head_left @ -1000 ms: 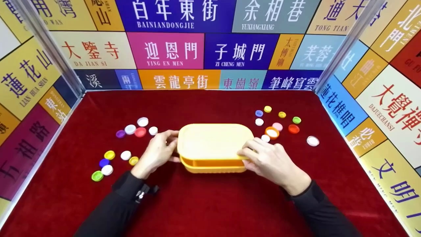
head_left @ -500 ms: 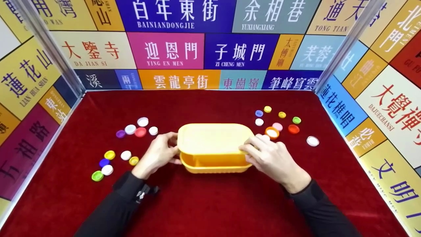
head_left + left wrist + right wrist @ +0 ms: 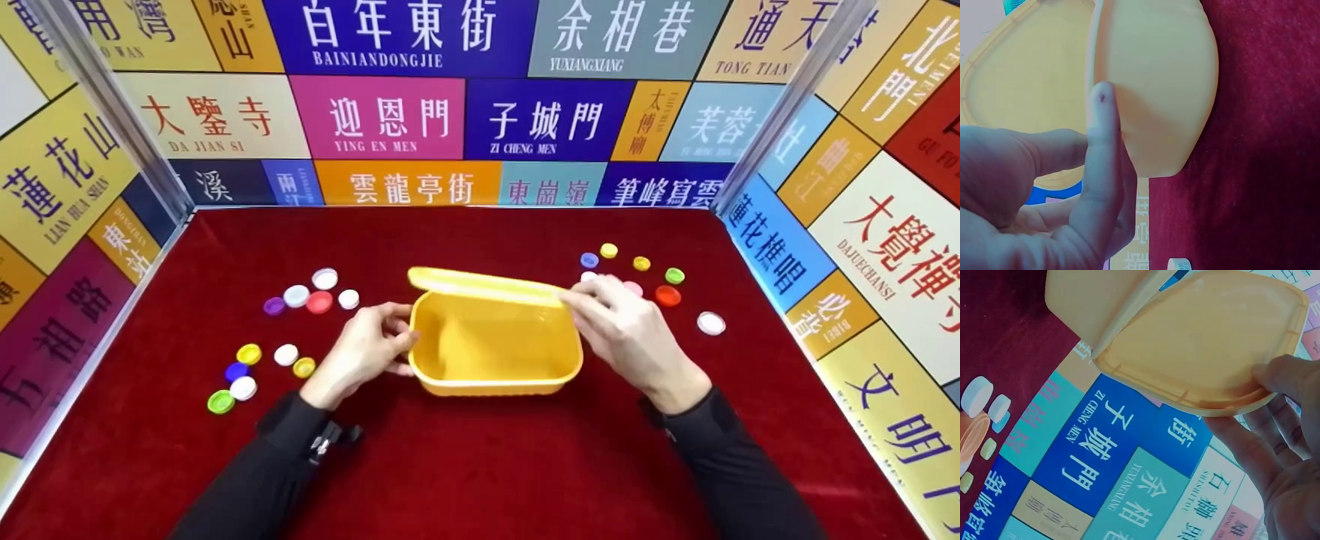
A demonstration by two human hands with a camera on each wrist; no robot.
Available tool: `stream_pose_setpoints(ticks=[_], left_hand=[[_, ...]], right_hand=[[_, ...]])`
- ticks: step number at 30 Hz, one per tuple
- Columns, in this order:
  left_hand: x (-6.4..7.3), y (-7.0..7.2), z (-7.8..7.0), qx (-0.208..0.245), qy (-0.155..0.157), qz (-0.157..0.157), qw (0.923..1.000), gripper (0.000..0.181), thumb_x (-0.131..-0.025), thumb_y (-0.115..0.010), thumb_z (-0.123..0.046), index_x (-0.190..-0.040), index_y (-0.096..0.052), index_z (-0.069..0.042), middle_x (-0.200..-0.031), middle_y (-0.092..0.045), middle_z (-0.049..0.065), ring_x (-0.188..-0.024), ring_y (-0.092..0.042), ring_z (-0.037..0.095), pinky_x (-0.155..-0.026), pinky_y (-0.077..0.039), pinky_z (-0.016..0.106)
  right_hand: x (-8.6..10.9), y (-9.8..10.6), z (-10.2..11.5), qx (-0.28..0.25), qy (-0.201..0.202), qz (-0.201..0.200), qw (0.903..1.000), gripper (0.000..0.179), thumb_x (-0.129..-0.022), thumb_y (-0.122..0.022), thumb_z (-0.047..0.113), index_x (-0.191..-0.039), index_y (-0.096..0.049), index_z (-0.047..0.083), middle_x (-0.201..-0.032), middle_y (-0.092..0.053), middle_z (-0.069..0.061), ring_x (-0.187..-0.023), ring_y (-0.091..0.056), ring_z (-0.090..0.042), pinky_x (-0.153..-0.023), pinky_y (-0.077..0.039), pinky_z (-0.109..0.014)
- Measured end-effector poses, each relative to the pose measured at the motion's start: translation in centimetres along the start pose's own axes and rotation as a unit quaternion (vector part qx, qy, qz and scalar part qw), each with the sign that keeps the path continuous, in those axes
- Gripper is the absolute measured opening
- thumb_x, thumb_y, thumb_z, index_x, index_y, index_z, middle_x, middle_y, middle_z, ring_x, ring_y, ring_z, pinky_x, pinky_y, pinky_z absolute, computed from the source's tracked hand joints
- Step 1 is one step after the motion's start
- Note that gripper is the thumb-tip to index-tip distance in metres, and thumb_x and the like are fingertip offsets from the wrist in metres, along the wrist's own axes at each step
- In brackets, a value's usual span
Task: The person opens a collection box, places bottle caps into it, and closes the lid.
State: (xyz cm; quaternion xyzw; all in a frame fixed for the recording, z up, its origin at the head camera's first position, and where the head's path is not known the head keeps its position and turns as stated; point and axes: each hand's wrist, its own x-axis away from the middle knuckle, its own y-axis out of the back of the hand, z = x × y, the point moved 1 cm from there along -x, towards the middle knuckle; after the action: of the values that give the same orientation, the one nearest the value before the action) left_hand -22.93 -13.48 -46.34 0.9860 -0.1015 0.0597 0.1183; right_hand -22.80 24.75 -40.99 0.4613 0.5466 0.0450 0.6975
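Observation:
A yellow plastic box stands in the middle of the red table, its inside visible and bare. My left hand holds its left end; in the left wrist view a finger lies along the outer wall of the box, with the thumb at the rim. With thumb and fingers, my right hand pinches the right end of the yellow lid, which is tilted up above the back rim. In the right wrist view the lid's underside shows, and the right thumb presses on it.
Several coloured bottle caps lie scattered to the left of the left hand. More caps lie at the back right, some partly hidden by the right hand. Panels with printed signs wall in the red table at back and sides.
My right hand has lifted the lid and swung it up and back, uncovering the box's inside. The left hand has stayed at the left end of the box.

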Motion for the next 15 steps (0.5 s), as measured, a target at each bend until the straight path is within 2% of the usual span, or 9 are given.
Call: stream_pose_setpoints(ticks=[3, 6, 9, 12, 15], left_hand=[[0.1, 0.0, 0.1, 0.000, 0.000, -0.001, 1.0000, 0.052, -0.110, -0.073, -0.002, -0.160, -0.063, 0.006, -0.117, -0.073, 0.025, -0.085, -0.083, 0.026, -0.067, -0.072, 0.035], [0.1, 0.0, 0.1, -0.002, -0.002, -0.003, 1.0000, 0.050, -0.111, -0.074, -0.002, -0.160, -0.064, 0.005, -0.116, -0.073, 0.025, -0.083, -0.082, 0.024, -0.067, -0.072, 0.035], [0.1, 0.0, 0.1, -0.006, -0.004, -0.003, 1.0000, 0.050, -0.111, -0.074, -0.003, -0.160, -0.064, 0.005, -0.116, -0.073, 0.026, -0.082, -0.082, 0.024, -0.067, -0.072, 0.035], [0.0, -0.1, 0.1, -0.011, -0.003, -0.003, 0.9999, 0.051, -0.111, -0.074, -0.003, -0.160, -0.064, 0.005, -0.116, -0.073, 0.025, -0.083, -0.083, 0.026, -0.067, -0.072, 0.036], [0.0, -0.1, 0.1, -0.014, -0.003, -0.004, 0.9999, 0.050, -0.111, -0.075, -0.004, -0.160, -0.065, 0.004, -0.115, -0.073, 0.023, -0.084, -0.083, 0.027, -0.067, -0.072, 0.036]], right_hand=[[-0.7, -0.6, -1.0, -0.025, -0.031, -0.019, 0.9990, 0.035, -0.093, -0.092, -0.007, -0.126, -0.087, 0.003, -0.110, -0.078, -0.017, -0.100, -0.077, -0.031, -0.090, -0.070, -0.039], [-1.5, -1.3, -2.2, -0.060, -0.073, -0.038, 0.9948, 0.031, -0.096, -0.089, -0.007, -0.125, -0.088, 0.003, -0.107, -0.079, -0.016, -0.095, -0.079, -0.028, -0.092, -0.066, -0.020], [-2.3, -2.0, -3.4, -0.097, -0.115, -0.058, 0.9869, 0.026, -0.100, -0.086, -0.007, -0.124, -0.088, 0.002, -0.102, -0.077, -0.018, -0.087, -0.079, -0.026, -0.089, -0.058, -0.005], [-3.0, -2.6, -4.7, -0.118, -0.159, -0.070, 0.9776, 0.021, -0.102, -0.085, -0.003, -0.123, -0.089, 0.001, -0.098, -0.076, -0.021, -0.085, -0.079, -0.027, -0.084, -0.055, -0.002], [-3.7, -3.2, -6.0, -0.124, -0.211, -0.066, 0.9674, 0.019, -0.103, -0.086, 0.002, -0.122, -0.090, 0.003, -0.097, -0.077, -0.020, -0.085, -0.079, -0.029, -0.080, -0.054, -0.005]])
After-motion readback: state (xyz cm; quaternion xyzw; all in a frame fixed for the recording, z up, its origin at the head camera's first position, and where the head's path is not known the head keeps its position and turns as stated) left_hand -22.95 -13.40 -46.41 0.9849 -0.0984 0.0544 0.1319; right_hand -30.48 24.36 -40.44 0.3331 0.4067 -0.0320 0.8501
